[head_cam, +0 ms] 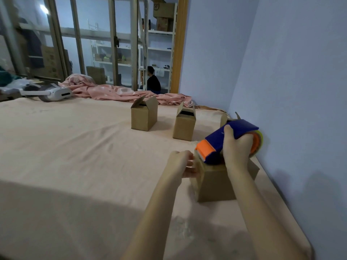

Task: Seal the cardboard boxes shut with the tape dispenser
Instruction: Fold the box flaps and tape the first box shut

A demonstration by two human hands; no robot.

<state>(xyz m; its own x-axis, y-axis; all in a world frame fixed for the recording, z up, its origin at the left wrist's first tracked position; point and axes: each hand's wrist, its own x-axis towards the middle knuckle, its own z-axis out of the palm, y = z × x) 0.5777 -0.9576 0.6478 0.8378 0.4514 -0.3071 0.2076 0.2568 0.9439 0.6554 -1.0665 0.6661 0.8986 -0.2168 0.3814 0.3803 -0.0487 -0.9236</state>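
Cardboard, brown and plain: the nearest box (pixel 217 182) sits on a peach-sheeted bed (pixel 75 147), close to the right-hand wall. A blue and orange tape dispenser (pixel 221 145) rests on its top, long axis running from far right to near left, orange nose at the box's left edge. The right hand (pixel 237 147) grips the dispenser from above. The left hand (pixel 181 163), fingers loosely curled, touches the box's left side just below that nose. Two open boxes (pixel 144 117) wait farther away.

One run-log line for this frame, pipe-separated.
right hand grips tape dispenser on near box | left hand touches its side | far boxes unsealed
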